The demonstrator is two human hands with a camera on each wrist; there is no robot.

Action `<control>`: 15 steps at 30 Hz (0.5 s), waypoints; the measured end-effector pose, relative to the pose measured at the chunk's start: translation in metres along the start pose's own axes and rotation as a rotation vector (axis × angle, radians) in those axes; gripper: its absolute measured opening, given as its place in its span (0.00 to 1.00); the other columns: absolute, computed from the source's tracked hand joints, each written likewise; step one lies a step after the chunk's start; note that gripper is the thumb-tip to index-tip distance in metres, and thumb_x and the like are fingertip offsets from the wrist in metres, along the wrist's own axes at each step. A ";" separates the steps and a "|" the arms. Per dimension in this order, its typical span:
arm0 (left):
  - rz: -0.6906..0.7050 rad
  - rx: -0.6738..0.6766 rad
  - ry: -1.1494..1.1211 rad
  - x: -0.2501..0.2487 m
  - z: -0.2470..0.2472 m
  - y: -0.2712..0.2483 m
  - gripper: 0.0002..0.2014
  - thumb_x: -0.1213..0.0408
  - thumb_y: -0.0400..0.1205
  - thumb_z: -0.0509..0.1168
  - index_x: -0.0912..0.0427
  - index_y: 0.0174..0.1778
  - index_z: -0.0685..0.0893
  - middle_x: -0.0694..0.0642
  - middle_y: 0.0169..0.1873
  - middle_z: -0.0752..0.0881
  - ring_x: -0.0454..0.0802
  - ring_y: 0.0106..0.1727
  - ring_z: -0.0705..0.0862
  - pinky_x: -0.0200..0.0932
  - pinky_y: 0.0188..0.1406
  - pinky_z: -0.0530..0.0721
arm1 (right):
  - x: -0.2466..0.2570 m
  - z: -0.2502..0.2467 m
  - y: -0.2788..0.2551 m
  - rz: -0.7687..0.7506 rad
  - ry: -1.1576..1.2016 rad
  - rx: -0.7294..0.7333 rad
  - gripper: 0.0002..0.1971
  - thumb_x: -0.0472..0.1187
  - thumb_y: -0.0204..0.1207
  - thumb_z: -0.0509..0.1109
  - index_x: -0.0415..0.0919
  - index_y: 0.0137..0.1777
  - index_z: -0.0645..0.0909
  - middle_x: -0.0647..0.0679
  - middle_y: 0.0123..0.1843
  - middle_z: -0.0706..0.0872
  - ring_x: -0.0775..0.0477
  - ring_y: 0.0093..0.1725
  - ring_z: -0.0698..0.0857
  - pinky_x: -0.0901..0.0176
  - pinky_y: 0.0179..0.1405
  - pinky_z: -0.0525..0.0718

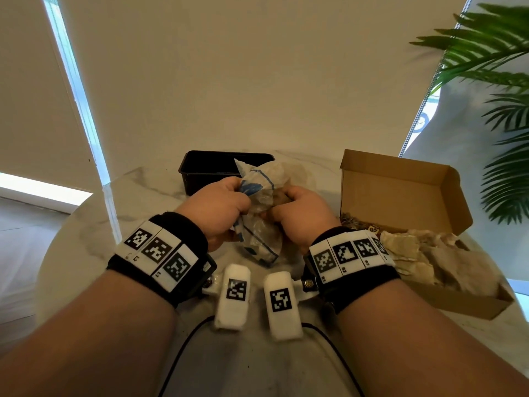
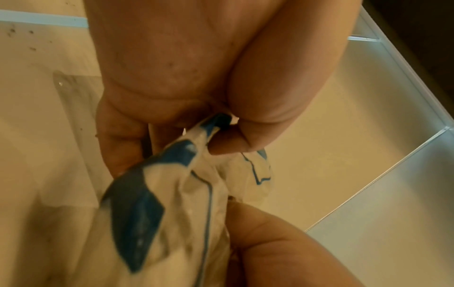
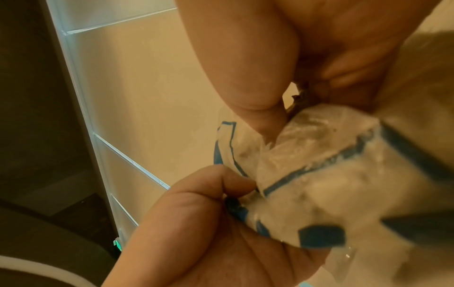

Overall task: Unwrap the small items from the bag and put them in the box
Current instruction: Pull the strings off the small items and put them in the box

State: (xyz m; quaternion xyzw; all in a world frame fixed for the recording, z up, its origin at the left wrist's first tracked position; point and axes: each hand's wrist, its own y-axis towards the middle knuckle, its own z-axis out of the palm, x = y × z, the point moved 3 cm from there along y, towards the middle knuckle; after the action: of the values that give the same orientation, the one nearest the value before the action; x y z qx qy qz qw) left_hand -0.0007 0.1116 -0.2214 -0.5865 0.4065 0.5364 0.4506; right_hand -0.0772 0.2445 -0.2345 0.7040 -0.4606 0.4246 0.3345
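Both hands at table centre, working a clear plastic bag [image 1: 259,213] w/ blue print, held just above the marble table [image 1: 137,202]. Left hand [image 1: 214,210] fingers clenched, pinching the bag's edge at 9 o'clock; right hand [image 1: 297,214] fingers curled round the bag at 3 o'clock. Black tray [image 1: 200,170] at 12 o'clock behind the bag. Open cardboard box [image 1: 400,196] w/ crumpled paper [image 1: 429,259] at 3 o'clock.

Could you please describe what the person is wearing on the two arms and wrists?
Both forearms are bare, without sleeves. The left wrist band and the right wrist band are black, each with a white strip of square black-and-white markers. A white camera block with one marker hangs from each band, and a thin black cable runs back from each.
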 end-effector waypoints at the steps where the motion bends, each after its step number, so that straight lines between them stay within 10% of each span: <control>1: -0.001 -0.023 -0.017 0.000 -0.001 0.001 0.22 0.81 0.80 0.55 0.52 0.57 0.84 0.62 0.45 0.89 0.62 0.42 0.88 0.67 0.50 0.89 | -0.001 0.001 0.000 0.003 0.017 0.007 0.16 0.39 0.60 0.79 0.50 0.49 0.89 0.48 0.44 0.93 0.41 0.47 0.92 0.39 0.51 0.91; 5: -0.010 -0.136 -0.065 0.000 -0.006 0.005 0.19 0.78 0.81 0.55 0.53 0.56 0.83 0.69 0.55 0.88 0.74 0.55 0.88 0.82 0.51 0.85 | -0.006 0.005 0.002 0.021 0.102 0.020 0.17 0.49 0.52 0.80 0.61 0.44 0.91 0.49 0.43 0.94 0.40 0.48 0.93 0.37 0.55 0.90; 11: -0.044 -0.222 0.196 0.000 -0.017 0.003 0.16 0.68 0.77 0.60 0.51 0.60 0.81 0.64 0.55 0.85 0.68 0.56 0.86 0.68 0.53 0.90 | -0.008 -0.004 0.000 0.068 0.188 -0.001 0.11 0.35 0.69 0.80 0.55 0.34 0.91 0.45 0.43 0.94 0.36 0.49 0.92 0.35 0.54 0.90; 15: -0.180 -0.063 0.196 0.001 -0.009 -0.011 0.11 0.55 0.83 0.71 0.52 0.60 0.84 0.62 0.51 0.91 0.61 0.45 0.90 0.46 0.29 0.90 | -0.011 -0.004 0.002 0.078 0.178 -0.047 0.07 0.40 0.64 0.79 0.50 0.42 0.91 0.45 0.43 0.94 0.37 0.47 0.92 0.34 0.53 0.90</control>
State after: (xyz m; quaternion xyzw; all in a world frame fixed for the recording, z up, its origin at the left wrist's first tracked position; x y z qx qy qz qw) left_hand 0.0120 0.1056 -0.2216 -0.6839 0.3772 0.4467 0.4364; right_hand -0.0823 0.2511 -0.2426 0.6371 -0.4658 0.4874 0.3736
